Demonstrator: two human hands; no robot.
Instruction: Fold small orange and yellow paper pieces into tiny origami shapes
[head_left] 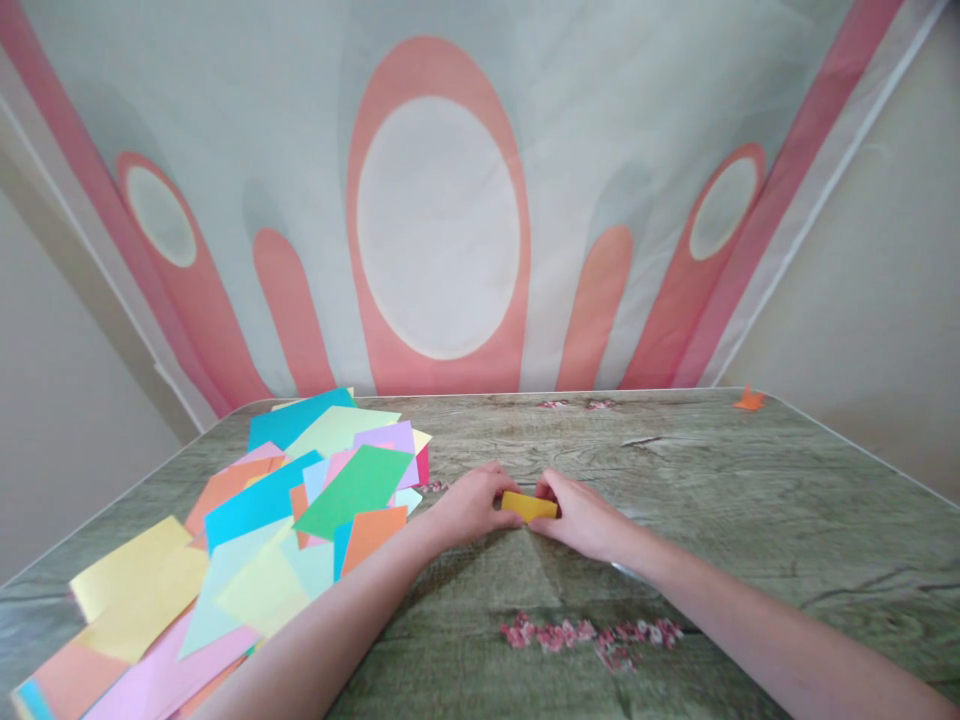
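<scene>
A small folded piece of yellow paper [529,507] is held between my two hands, just over the middle of the table. My left hand [474,503] pinches its left end between thumb and fingers. At the right end, my right hand [579,513] grips it the same way. The paper is a narrow rectangle, its long side running roughly left to right. Parts of both ends are hidden by my fingertips.
Loose sheets of coloured paper [262,590] lie in a spread heap on the left, partly behind my left forearm. A small orange folded paper piece [748,399] sits at the far right corner. The wood-patterned tabletop [750,500] has pink flower prints; a patterned backdrop [439,375] stands behind.
</scene>
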